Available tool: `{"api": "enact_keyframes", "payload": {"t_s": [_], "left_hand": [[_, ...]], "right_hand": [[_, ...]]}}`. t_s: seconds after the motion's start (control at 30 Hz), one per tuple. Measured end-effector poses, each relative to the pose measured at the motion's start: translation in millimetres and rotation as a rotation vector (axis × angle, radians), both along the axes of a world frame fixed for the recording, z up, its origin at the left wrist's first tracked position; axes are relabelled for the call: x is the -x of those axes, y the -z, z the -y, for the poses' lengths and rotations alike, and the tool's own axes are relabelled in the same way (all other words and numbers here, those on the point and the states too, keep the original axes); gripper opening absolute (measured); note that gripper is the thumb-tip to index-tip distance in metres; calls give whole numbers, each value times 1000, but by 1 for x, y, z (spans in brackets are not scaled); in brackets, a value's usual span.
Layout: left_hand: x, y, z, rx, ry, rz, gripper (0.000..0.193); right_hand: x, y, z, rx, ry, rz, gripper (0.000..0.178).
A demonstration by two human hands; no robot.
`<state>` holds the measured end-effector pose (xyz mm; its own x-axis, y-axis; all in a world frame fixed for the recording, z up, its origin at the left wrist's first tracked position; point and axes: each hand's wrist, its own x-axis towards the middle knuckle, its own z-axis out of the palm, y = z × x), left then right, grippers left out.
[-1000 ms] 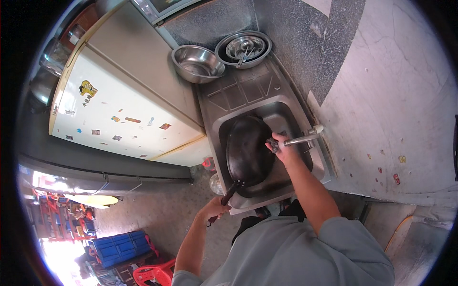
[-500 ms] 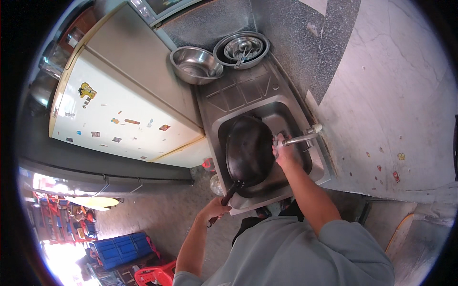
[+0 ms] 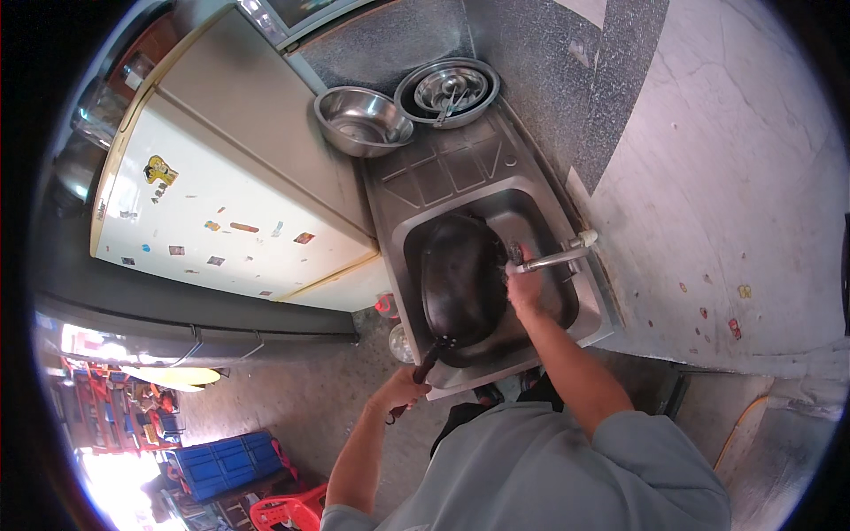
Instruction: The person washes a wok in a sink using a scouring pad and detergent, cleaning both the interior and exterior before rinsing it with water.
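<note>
A dark wok (image 3: 462, 279) rests tilted in the steel sink (image 3: 560, 226), its handle reaching out over the near left rim. Wrapped round that handle is my left hand (image 3: 405, 389). My right hand (image 3: 524, 285) is inside the basin at the wok's right side, just under the faucet spout (image 3: 553, 260). Its fingers look closed, partly covered by the spout. A small greyish thing shows at the fingertips, too unclear to name.
Behind the basin, on the drainboard (image 3: 443, 168), stand a steel bowl (image 3: 359, 119) and a stack of nested bowls (image 3: 452, 88) with utensils. A white fridge (image 3: 239, 203) is close on the left, a wall (image 3: 708, 177) on the right. A red plastic stool (image 3: 288, 511) stands lower left.
My right hand has shifted slightly beside the wok under the spout, and the greyish thing at its fingertips shows more. My left hand keeps its grip on the handle; the wok has barely moved.
</note>
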<state>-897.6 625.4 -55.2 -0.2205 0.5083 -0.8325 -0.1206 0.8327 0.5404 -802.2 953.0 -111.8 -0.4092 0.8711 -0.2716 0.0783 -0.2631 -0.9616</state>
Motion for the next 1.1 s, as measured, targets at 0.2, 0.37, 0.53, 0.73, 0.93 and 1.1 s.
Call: {"api": "enact_keyframes", "payload": {"t_s": [0.2, 0.37, 0.53, 0.73, 0.93, 1.1], "left_hand": [[-8, -10, -4, 14, 11, -24, 22], [-13, -31, -16, 43, 128, -80, 20], [-14, -19, -6, 30, 136, 21, 20], [-26, -27, 0, -3, 177, -26, 15], [-30, -39, -14, -25, 173, -51, 15], [-28, -45, -25, 53, 305, -182, 23]], "right_hand": [[-3, -9, 58, -854, -144, 257, 54], [14, 59, 7, -621, 29, 226, 49], [0, 123, 1, -230, 114, 433, 39], [-15, 9, 33, -636, -31, 255, 42], [-42, -37, 31, -1112, -215, 241, 48], [-50, -62, 29, -1186, -411, 114, 50]]}}
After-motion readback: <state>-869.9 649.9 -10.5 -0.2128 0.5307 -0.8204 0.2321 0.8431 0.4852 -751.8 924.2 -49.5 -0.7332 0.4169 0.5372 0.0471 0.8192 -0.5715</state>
